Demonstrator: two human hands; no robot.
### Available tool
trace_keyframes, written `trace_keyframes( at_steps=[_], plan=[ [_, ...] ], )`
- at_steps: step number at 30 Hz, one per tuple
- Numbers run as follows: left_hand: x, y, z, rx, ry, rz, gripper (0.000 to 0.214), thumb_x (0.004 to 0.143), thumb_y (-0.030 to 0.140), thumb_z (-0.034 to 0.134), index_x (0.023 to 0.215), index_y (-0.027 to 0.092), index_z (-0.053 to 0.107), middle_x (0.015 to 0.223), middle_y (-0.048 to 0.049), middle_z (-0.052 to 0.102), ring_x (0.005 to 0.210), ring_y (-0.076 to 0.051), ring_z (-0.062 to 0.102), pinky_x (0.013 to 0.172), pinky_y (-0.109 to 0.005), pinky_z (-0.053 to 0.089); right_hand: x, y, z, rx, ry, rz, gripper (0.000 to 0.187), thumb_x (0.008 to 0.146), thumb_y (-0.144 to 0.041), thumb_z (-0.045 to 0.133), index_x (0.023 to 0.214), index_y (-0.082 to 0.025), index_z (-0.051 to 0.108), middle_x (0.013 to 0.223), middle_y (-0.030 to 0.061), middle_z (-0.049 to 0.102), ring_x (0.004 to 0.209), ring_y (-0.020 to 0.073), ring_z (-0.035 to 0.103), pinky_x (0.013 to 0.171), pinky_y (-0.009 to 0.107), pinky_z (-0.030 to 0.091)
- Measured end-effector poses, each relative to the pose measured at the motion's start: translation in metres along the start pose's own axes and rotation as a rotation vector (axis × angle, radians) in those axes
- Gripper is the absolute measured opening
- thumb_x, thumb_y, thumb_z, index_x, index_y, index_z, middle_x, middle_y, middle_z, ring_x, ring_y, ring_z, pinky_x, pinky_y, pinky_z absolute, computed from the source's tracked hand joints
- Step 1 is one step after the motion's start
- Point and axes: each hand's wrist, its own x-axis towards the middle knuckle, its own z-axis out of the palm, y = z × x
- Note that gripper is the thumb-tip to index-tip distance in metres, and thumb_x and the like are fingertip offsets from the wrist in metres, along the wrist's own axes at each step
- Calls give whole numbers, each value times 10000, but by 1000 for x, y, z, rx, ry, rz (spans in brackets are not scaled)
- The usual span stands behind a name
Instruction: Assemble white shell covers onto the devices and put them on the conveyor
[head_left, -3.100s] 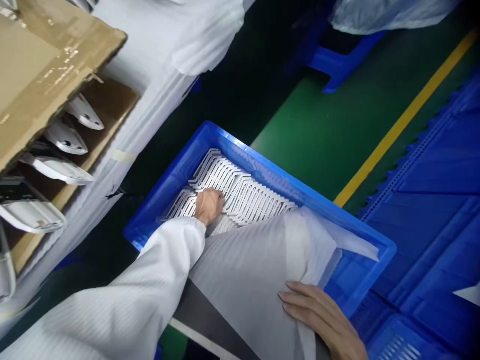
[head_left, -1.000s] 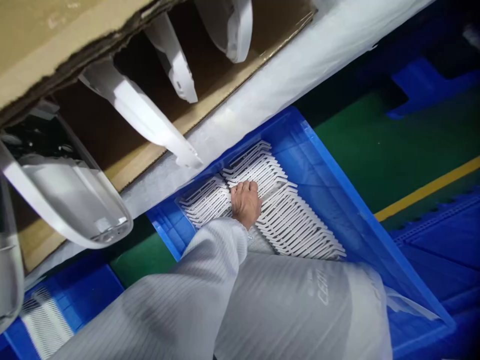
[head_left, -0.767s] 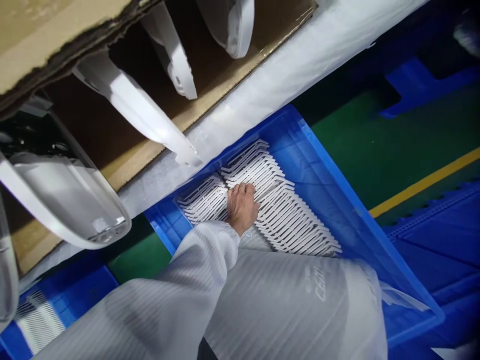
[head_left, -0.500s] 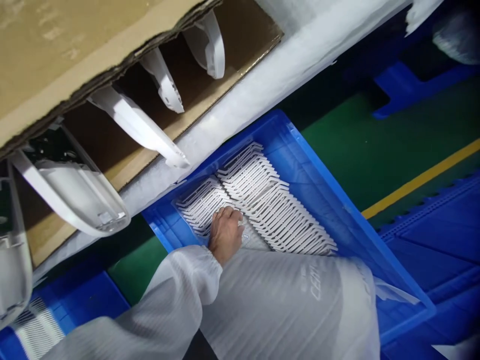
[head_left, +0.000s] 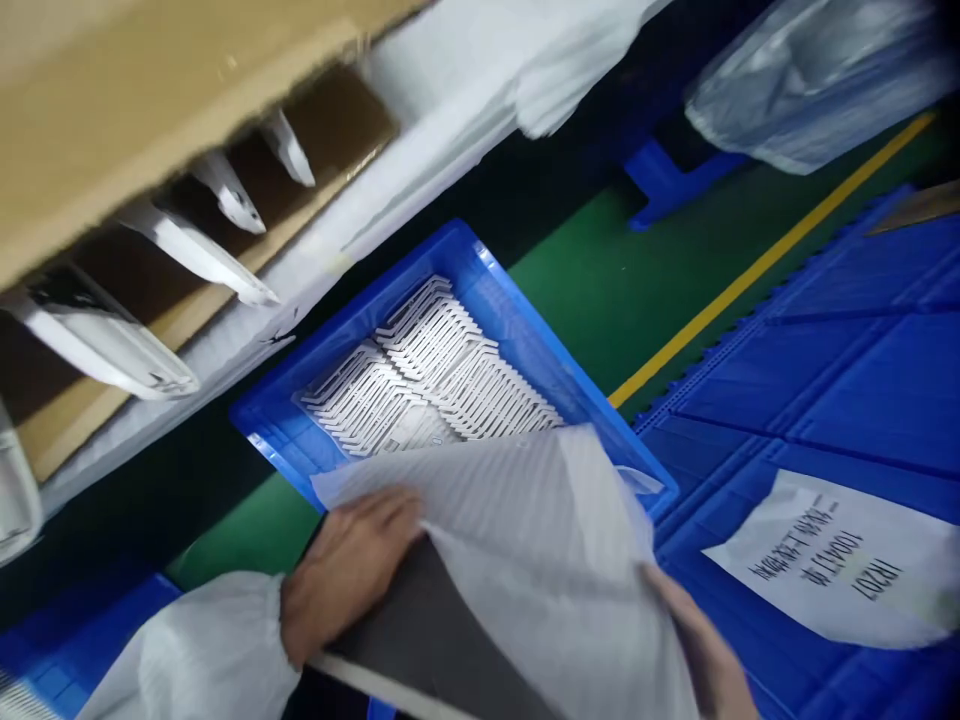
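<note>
White sheet Over a Loaded Bin: Snags Are the Risk

The sheet, thin and creased, hangs across the near end of the blue bin, its upper edge running from near the bin's left edge to its right edge. Beyond it, slim white strips stand close together in angled rows that reach towards the bin's far corner.

The left hand lies at the sheet's left side with its fingers partly bent — the blur hides whether they pinch the sheet or only press on it. The right hand is at the right side, its fingers mostly hidden by the sheet, so I cannot tell how firmly it holds. A dark grey panel shows below the sheet, near the left hand.

The likeliest trouble, I judge, is a snag: the strips' bent ends could catch the sheet's upper edge if it were pulled sideways, and closely packed rows might then lean or topple together. Uneven tension between the hands could crease or tear something this thin. The loose cuff on the left wrist could also brush the rows. To the left, white shells jut from a cardboard box — a careless elbow might knock them.
</note>
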Motion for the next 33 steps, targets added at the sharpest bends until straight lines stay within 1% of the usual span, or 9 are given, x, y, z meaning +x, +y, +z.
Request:
trace_keyframes(
  at_steps=[2,4,7,13,19,22,26,30,33],
  plan=[
    [7,-1,-21,-66,148,-95,405,1005,401,362,1277,200,584,1340,-99,603,1282,-256,525,1129,-458,378,15,-22,12,66,157,91,673,720,-528,765,1309,-281,553,1406,80,551,1265,327,526,1067,478,416],
    [12,-4,-46,-220,174,-89,476,994,473,355,1368,218,503,1419,-80,540,1330,-238,481,1139,-423,372,21,-33,21,162,217,205,709,749,-506,742,1355,-266,462,1440,100,506,1274,303,519,1078,476,405],
    [15,-9,-73,-232,112,-128,601,939,484,489,1475,249,356,1431,-67,533,1292,-238,523,1078,-379,434,9,-26,24,268,95,384,651,731,-571,726,1230,-205,524,1224,124,656,1202,299,574,1103,500,367],
    [24,-4,-85,106,362,-466,345,949,328,447,1200,218,658,1066,-137,723,1063,-330,645,903,-423,476,-35,6,22,353,-98,479,597,711,-574,742,1142,-191,589,1138,110,705,1171,295,605,1091,453,400],
    [-24,39,-110,281,451,-428,300,958,325,438,1100,247,690,864,-88,739,849,-302,694,728,-371,496,-35,-9,25,392,-109,495,632,649,-610,777,1090,-185,622,1102,119,718,1158,322,610,1083,488,405],
    [-59,72,-93,366,395,-260,395,925,134,432,1238,281,623,1088,-50,737,941,-244,705,816,-341,528,-35,-51,23,632,-224,559,701,665,-642,759,1208,-241,573,1296,113,635,1170,322,607,1009,517,474],
    [-101,123,-31,395,111,-47,564,875,0,396,1390,201,502,1411,-96,551,1231,-252,583,964,-366,529,-61,-103,15,882,-444,509,742,630,-617,803,1243,-262,579,1312,105,629,1182,327,600,952,518,519],
    [-127,151,19,176,3,-6,637,874,286,629,1463,193,408,1539,-105,369,1419,-305,355,1131,-482,392,-90,-112,0,576,-318,589,517,659,-540,817,993,-167,688,977,81,749,1013,275,680,909,421,545],
    [-121,146,26,-6,180,-107,760,851,406,660,1498,179,332,1593,-111,259,1474,-295,230,1202,-498,253,-100,-106,-22,515,-319,596,528,660,-595,788,914,-141,697,854,82,753,865,254,711,821,381,568]
  ],
)
